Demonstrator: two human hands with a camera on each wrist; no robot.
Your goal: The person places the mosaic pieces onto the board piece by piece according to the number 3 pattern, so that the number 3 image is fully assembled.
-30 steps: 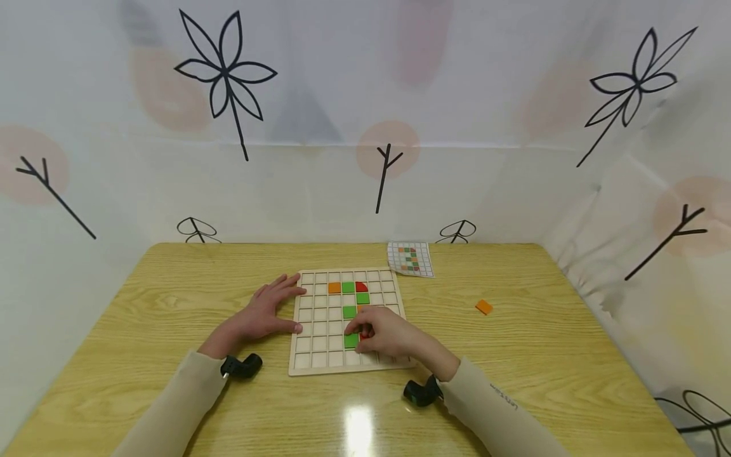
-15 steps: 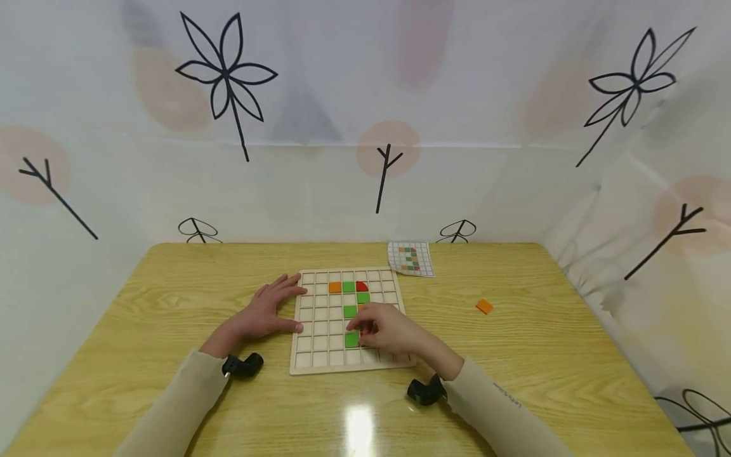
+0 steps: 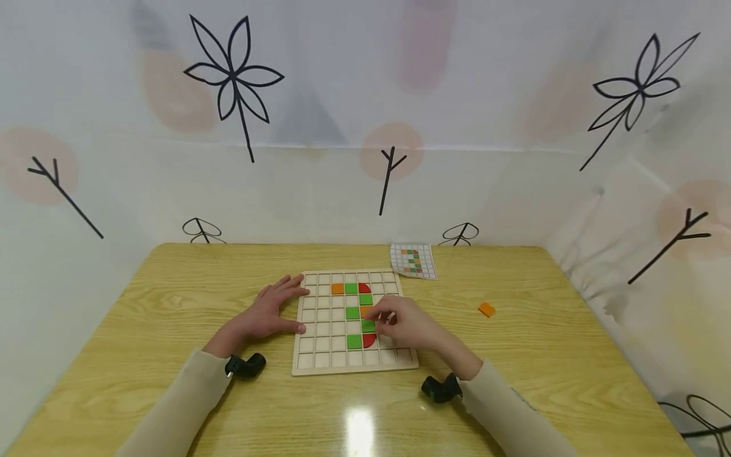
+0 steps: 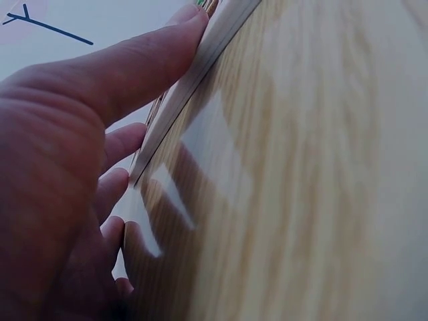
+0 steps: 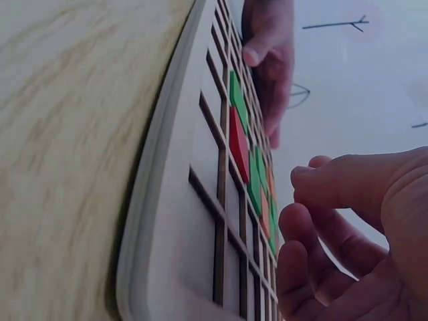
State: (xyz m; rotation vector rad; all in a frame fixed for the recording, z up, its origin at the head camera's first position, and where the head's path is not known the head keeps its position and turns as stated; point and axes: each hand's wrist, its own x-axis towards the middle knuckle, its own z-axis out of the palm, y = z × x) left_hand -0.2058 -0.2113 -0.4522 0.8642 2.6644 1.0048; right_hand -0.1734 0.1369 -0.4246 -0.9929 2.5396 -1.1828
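A wooden grid board (image 3: 322, 362) lies on the table with several green, orange and red tiles in its cells. My left hand (image 3: 264, 316) rests at the board's left edge, fingers spread, thumb touching the rim. Over the board's right part hovers my right hand (image 3: 408, 322), fingers loosely bent; the right wrist view shows nothing between thumb and fingers. Close to its fingertips are a green tile (image 3: 368, 326) and an orange tile (image 3: 364, 312), partly covered. Below them sit a rounded red tile (image 3: 368, 341) and another green tile (image 3: 354, 341).
A loose orange tile (image 3: 487, 309) lies on the table right of the board. Behind the board's far right corner is a paper card (image 3: 414, 261) printed with a coloured grid pattern. A patterned cloth (image 3: 320, 190) hangs behind the table.
My right hand has drawn back from the lower cells, up and to the right, uncovering the lower red tile and the green tile above it. The left hand stays on the board's edge.
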